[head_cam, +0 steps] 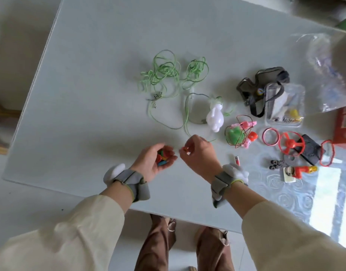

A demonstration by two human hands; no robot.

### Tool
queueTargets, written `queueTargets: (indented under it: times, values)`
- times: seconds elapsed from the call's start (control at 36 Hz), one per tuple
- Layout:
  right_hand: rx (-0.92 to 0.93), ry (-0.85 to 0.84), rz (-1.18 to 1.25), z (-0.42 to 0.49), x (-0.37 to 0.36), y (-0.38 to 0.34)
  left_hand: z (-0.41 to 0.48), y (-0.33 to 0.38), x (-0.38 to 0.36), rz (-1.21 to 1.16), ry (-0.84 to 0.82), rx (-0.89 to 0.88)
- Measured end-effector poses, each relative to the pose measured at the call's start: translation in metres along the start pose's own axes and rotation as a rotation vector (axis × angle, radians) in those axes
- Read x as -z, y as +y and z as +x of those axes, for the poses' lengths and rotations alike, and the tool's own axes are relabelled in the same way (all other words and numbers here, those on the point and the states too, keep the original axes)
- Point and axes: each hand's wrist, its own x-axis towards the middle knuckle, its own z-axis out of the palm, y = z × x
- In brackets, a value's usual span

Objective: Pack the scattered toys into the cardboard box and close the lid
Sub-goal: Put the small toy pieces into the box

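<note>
My left hand (155, 160) is cupped palm-up over the grey table (80, 114) and holds several small coloured toy pieces (162, 158). My right hand (198, 153) hovers just right of it and pinches a tiny orange piece (184, 149) between thumb and fingertips. Scattered toys lie to the right: a white plastic rabbit (215, 117), a green toy wrapped in red cord (235, 136), a red propeller (291, 142), a pink ring (270, 136), a small red cylinder (237, 160). The orange cardboard box (343, 126) is partly in view at the right edge.
Tangled green cords (166, 73) lie at the table's middle. A dark strap pouch (262, 85), a clear plastic case (285, 106), a clear bag (328, 71), a black pouch (310, 149) and a red loop (327, 153) crowd the right side. The near table edge runs below my wrists.
</note>
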Motion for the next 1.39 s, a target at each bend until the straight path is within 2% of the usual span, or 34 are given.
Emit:
queueTargets:
  times: [0.11, 0.25, 0.31, 0.36, 0.42, 0.47, 0.53, 0.61, 0.72, 0.94, 1.0, 1.14, 1.19, 1.31, 1.39]
  values:
    - [-0.004, -0.048, 0.272, -0.012, 0.037, -0.024, -0.011, 0.002, -0.012, -0.029, -0.021, 0.047]
    - [0.101, -0.148, 0.164, -0.031, 0.063, -0.034, -0.032, 0.007, -0.031, 0.032, -0.078, 0.05]
    - [0.08, -0.094, 0.146, -0.036, 0.071, -0.029, -0.037, 0.011, -0.042, 0.011, -0.052, 0.045]
    - [-0.029, 0.019, 0.193, -0.039, 0.076, -0.023, -0.042, 0.013, -0.051, 0.074, 0.0, 0.024]
    - [-0.24, 0.038, 0.42, -0.041, 0.085, -0.018, -0.047, 0.014, -0.064, 0.198, 0.02, -0.034]
    - [-0.472, -0.073, 0.753, -0.041, 0.095, -0.017, -0.055, 0.015, -0.083, 0.277, -0.001, -0.122]
    - [-0.57, -0.179, 1.031, -0.04, 0.104, -0.017, -0.065, 0.015, -0.106, 0.394, -0.02, -0.267]
    - [-0.551, -0.226, 1.35, -0.036, 0.122, -0.019, -0.078, 0.016, -0.144, 0.591, -0.044, -0.471]
    - [-0.538, -0.095, 1.652, -0.025, 0.157, -0.001, -0.09, 0.017, -0.196, 0.693, -0.078, -0.65]
    - [-0.523, 0.068, 2.049, -0.018, 0.232, 0.082, -0.109, -0.02, -0.306, 0.751, -0.302, -0.796]
    - [-0.549, 0.083, 2.089, -0.02, 0.254, 0.114, -0.109, -0.038, -0.341, 0.758, -0.311, -0.865]
    - [-0.57, 0.127, 2.081, -0.032, 0.316, 0.172, -0.101, -0.067, -0.409, 0.74, -0.17, -1.179]
    - [-0.58, 0.128, 2.069, -0.033, 0.337, 0.204, -0.094, -0.078, -0.443, 0.774, -0.13, -1.251]
    - [-0.66, 0.154, 1.869, -0.033, 0.377, 0.272, -0.065, -0.098, -0.497, 0.851, -0.055, -1.159]
    - [-0.7, 0.176, 1.626, -0.032, 0.404, 0.321, -0.043, -0.115, -0.53, 1.027, -0.036, -1.071]
